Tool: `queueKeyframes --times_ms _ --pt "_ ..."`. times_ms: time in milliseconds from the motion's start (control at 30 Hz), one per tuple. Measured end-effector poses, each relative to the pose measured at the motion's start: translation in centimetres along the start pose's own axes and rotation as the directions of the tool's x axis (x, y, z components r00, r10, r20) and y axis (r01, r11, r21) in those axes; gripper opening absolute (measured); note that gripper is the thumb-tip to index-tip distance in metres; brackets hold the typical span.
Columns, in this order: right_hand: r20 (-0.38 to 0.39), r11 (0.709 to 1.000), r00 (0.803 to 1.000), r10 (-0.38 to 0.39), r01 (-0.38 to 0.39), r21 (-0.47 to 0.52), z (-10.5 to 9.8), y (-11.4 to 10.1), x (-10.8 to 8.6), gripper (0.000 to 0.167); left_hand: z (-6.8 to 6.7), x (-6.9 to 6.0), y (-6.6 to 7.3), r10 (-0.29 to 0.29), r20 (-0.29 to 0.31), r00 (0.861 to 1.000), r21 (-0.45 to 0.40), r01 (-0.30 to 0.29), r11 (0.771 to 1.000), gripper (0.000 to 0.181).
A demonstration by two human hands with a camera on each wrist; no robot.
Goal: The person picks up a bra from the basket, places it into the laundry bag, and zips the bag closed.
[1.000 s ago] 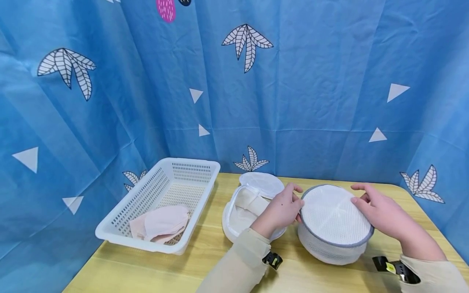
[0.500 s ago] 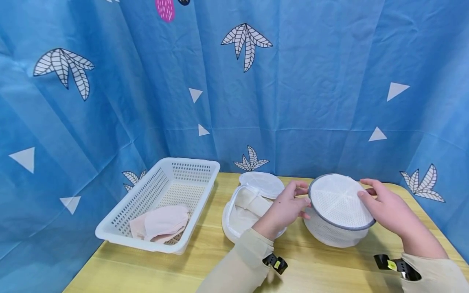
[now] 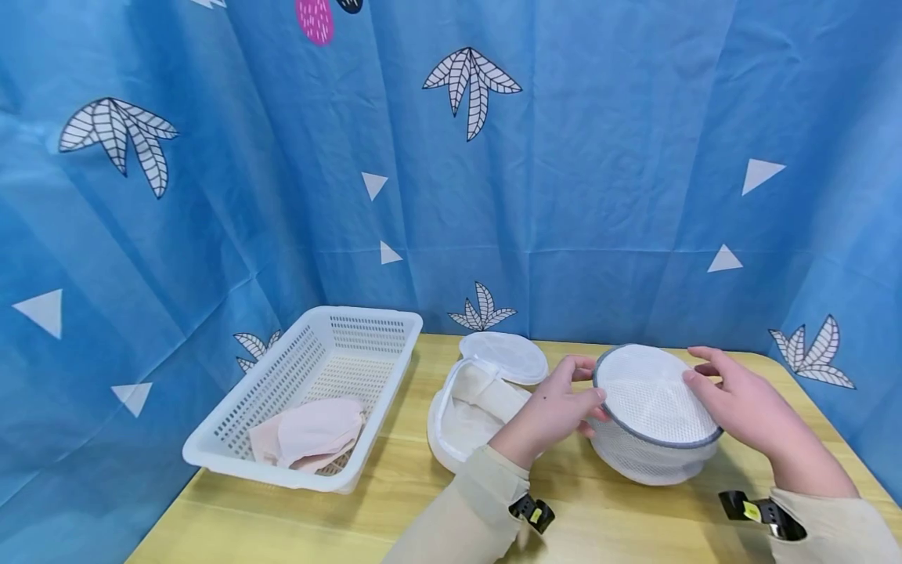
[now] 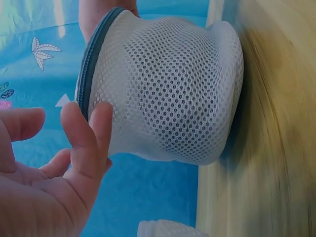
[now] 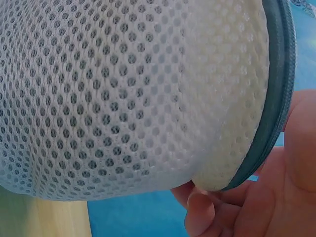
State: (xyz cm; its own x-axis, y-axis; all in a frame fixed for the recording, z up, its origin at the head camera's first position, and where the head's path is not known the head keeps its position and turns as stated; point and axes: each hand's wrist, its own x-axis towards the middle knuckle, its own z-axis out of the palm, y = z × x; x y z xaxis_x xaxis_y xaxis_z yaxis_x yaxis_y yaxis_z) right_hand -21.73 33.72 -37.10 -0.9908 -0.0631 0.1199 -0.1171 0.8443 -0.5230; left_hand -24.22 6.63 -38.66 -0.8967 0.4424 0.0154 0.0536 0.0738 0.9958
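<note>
A round white mesh bag (image 3: 658, 392) with a grey zipped rim stands tilted on the right half of the table. At its left rim, my left hand (image 3: 557, 403) touches it with loosely extended fingers; in the left wrist view, fingertips (image 4: 101, 111) rest by the zip of the mesh bag (image 4: 173, 89). My right hand (image 3: 747, 403) grips the right rim, thumb on top. The right wrist view has fingers of the right hand (image 5: 247, 202) bent beside the zipped edge of the mesh bag (image 5: 98, 98). Its lid covers whatever is inside.
Left of the hands, a smaller white mesh bag (image 3: 451, 427) lies with its lid flipped back and white material inside. A white plastic basket (image 3: 211, 450) at the left holds folded pale pink cloth (image 3: 317, 427). Blue curtain (image 3: 599, 196) hangs behind the wooden table (image 3: 282, 521).
The round bag has shifted slightly back and right from its earliest position, and its base has dropped a little since half a second ago. Both hands have moved along beside it.
</note>
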Motion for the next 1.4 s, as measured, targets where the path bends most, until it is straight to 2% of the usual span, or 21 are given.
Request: queueKeyframes --times_ms 200,433,767,967,1067,1233,1333,1400 --pt "0.004 0.999 1.0 -0.007 0.007 -0.037 0.0 -0.2 0.2 0.069 -0.2 -0.1 0.1 -0.024 -0.015 1.0 0.116 0.025 0.993 0.039" --pt "-0.012 0.999 1.0 -0.027 0.027 -0.039 -0.1 -0.6 0.1 0.068 -0.1 -0.4 0.1 -0.056 -0.042 0.998 0.193 0.064 0.979 0.044" --pt "-0.031 0.999 0.999 -0.043 0.042 -0.032 -0.5 -0.5 -0.2 0.055 0.1 0.0 0.1 -0.041 -0.037 0.998 0.259 0.049 0.965 0.042" --pt "-0.001 0.997 0.999 -0.037 0.037 -0.075 -0.5 0.2 0.0 0.042 0.5 -0.1 0.2 -0.008 0.06 0.998 0.378 -0.015 0.926 0.042" --pt "0.018 0.996 1.0 -0.025 0.026 -0.088 -0.4 0.5 0.1 0.043 0.6 -0.2 0.1 0.008 0.092 0.996 0.387 -0.043 0.921 0.043" --pt "-0.008 0.997 0.999 -0.043 0.042 -0.07 -0.3 0.3 0.2 0.051 0.3 -0.2 0.0 -0.017 0.056 0.998 0.381 -0.005 0.924 0.046" --pt "-0.035 0.996 0.998 -0.056 0.053 -0.066 -0.4 0.0 0.1 0.054 0.0 -0.3 0.0 -0.044 0.031 0.999 0.417 0.027 0.908 0.048" --pt "-0.056 0.996 0.997 -0.061 0.058 -0.063 -0.5 -0.3 -0.1 0.054 -0.3 -0.4 0.0 -0.052 0.022 0.998 0.458 0.036 0.888 0.051"
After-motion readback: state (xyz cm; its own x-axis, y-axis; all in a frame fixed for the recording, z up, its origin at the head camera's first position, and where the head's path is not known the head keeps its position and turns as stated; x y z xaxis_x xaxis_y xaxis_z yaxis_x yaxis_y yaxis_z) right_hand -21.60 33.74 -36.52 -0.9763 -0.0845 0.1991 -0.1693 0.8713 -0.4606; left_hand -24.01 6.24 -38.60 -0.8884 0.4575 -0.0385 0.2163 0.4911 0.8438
